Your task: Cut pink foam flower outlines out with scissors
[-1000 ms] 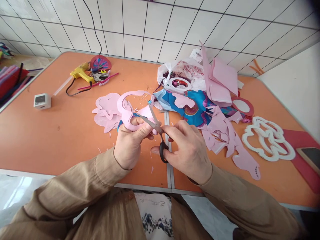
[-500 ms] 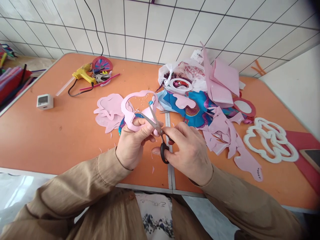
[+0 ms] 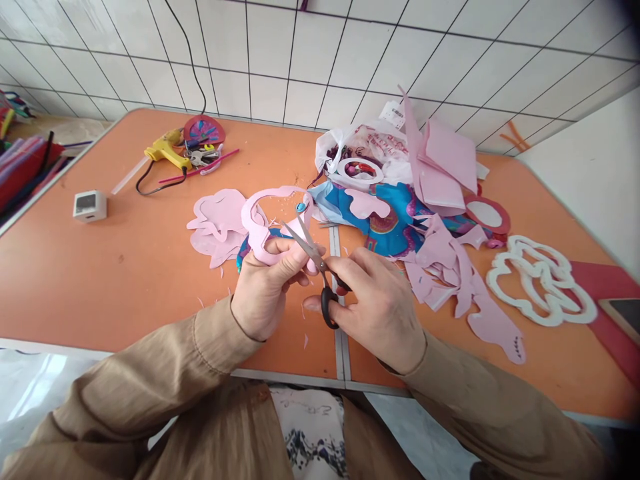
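Between thumb and fingers, my left hand (image 3: 267, 290) pinches a pink felt cutout (image 3: 255, 230), a wavy ring with an open middle. My right hand (image 3: 377, 303) grips black-handled scissors (image 3: 327, 303), fingers in the loops. Their blades are slightly apart and point up and left, across the cutout's near right edge at my left fingertips. The exact contact of blade and felt is hard to make out. Behind the blades shows a small blue bead (image 3: 301, 207). More pink cloud-shaped pieces (image 3: 220, 217) lie left of the cutout on the table.
Pink scraps (image 3: 450, 267) and white wavy frames (image 3: 543, 283) lie to the right. Blue patterned fabric (image 3: 395, 213), a plastic bag (image 3: 390, 143) and folded pink sheets (image 3: 450, 160) are at the back. A yellow glue gun (image 3: 167, 150) and a white cube (image 3: 90, 205) sit left.
The far edge of the pink cutout has dipped slightly toward me, and the scissor blade tips have shifted slightly. Both hands keep nearly the same place and grip.
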The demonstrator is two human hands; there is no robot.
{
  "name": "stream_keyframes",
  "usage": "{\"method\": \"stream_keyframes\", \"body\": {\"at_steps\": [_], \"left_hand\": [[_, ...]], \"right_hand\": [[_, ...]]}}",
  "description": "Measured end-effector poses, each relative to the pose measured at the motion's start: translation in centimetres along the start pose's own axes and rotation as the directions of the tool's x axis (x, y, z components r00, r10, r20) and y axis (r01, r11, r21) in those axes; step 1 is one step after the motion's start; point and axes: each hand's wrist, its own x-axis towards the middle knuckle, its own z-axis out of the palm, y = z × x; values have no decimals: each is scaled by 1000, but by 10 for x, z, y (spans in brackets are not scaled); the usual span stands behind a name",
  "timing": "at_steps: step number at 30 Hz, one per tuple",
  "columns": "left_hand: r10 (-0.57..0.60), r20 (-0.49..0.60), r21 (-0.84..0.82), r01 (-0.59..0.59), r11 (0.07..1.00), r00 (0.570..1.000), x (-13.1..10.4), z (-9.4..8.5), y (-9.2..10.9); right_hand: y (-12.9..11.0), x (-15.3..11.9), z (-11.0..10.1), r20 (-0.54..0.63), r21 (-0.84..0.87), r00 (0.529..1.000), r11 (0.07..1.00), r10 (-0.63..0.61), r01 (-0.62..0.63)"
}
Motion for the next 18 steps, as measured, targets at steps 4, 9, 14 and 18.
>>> {"method": "stream_keyframes", "body": {"at_steps": [4, 9, 14, 18], "left_hand": [[5, 13, 6, -5, 1000, 1000, 0, 0, 0], [-11, 17, -3, 11, 1000, 1000, 1, -1, 0], [-24, 30, -10, 24, 1000, 999, 1, -1, 0], [-33, -1, -38, 33, 999, 999, 2, -1, 0]], "right_hand": [[0, 0, 0, -12, -17, 1000, 1000, -2, 2], [1, 0, 0, -3, -42, 1000, 999, 1, -1], [3, -1, 2, -19, 89, 998, 994, 62, -60], [7, 0, -1, 1, 302, 991, 944, 136, -130]]}}
